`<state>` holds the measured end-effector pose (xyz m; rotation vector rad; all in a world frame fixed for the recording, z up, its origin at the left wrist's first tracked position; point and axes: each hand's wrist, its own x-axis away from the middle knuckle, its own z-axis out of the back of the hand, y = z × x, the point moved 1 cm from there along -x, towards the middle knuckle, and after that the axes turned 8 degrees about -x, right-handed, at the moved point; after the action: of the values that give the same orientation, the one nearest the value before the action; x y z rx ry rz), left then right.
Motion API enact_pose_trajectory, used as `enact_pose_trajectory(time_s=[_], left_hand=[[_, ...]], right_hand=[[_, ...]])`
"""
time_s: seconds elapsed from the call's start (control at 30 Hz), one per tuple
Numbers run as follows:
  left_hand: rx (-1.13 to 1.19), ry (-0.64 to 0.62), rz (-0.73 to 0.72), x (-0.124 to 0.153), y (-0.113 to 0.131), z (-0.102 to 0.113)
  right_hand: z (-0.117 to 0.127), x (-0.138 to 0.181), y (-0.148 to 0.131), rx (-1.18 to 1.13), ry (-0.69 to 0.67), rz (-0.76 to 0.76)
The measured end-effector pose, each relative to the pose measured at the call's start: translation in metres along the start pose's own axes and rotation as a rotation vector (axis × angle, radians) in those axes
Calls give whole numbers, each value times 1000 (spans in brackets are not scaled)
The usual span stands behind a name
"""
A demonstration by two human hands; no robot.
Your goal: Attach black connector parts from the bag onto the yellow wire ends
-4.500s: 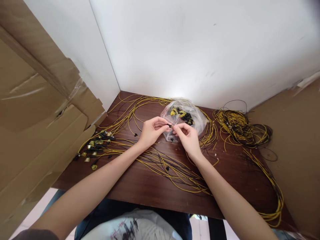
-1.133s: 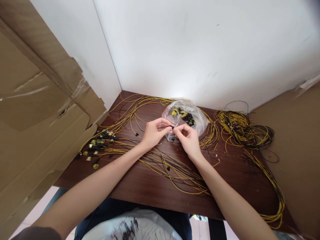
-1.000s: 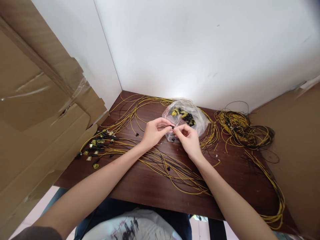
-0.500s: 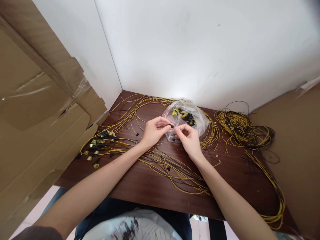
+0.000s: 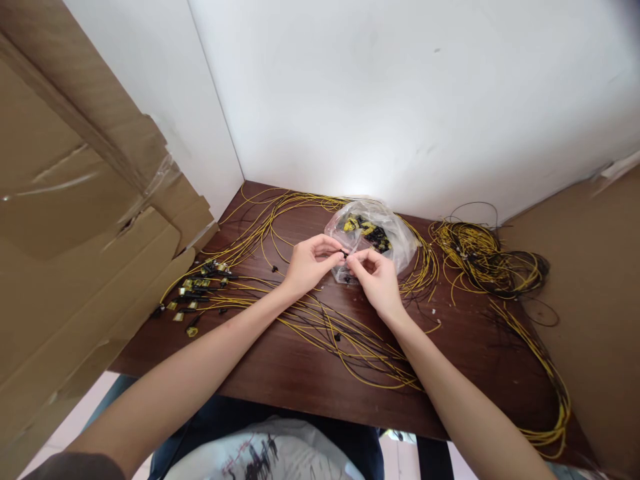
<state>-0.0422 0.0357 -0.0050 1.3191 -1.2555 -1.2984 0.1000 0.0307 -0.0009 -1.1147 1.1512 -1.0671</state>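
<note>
My left hand [image 5: 307,264] and my right hand [image 5: 376,278] meet fingertip to fingertip above the dark wooden table [image 5: 280,373]. Between the pinched fingers sits a small black connector [image 5: 343,253] on the end of a thin wire. Both hands are closed in a pinch on it. Just behind the fingers lies a clear plastic bag [image 5: 373,233] with yellow and black small parts inside. Yellow and black wires [image 5: 340,333] run under both wrists across the table.
A row of wire ends fitted with small connectors [image 5: 193,297] lies at the left. A tangled coil of yellow and black wires [image 5: 487,257] sits at the back right. Cardboard sheets [image 5: 75,220] lean at the left, and cardboard [image 5: 590,293] stands at the right. White walls close the back.
Almost nothing has changed. The fingertips of both hands have shifted slightly around the small black connector, staying pinched in front of the bag.
</note>
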Motion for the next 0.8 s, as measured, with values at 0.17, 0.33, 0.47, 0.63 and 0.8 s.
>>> enact_pose_trajectory(time_s=[0.17,0.33,0.47,0.63,0.8], left_hand=[[18,14,-1,-1,1,0],[-18,15,-11,-2,-2,3],[-12,15,-12,-2,-2,3],[9,3,-13,-2,1,3],[-72,-12,-41,-2,3,3]], right_hand=[[0,0,0,29,0,-3],[-1,0,0,8,3,-6],[-1,0,1,4,19,-8],[-2,1,2,8,3,10],[-3,2,3,31,1,44]])
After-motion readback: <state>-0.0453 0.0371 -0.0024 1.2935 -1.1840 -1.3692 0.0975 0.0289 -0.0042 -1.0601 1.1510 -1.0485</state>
